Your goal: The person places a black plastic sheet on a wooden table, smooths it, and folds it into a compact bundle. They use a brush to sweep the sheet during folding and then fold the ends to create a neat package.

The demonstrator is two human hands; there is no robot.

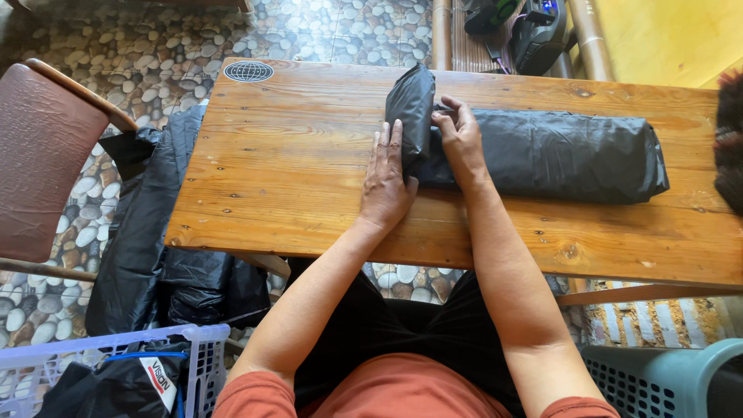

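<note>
your table, bare orange-brown planks, takes up most of the view over a pebble floor. along its far side lies the roll, a long black bundle of thin, creased, slightly shiny fabric, rolled crosswise with its left end folded up into a blunt upright flap. a black heap of the same stuff hangs off the table's left edge, beside a brown chair. a white basket sits lower left, a teal one lower right. your left hand lies flat and open, fingers against the flap. your right hand presses the roll, fingers curled over its top, not clenched.
</note>
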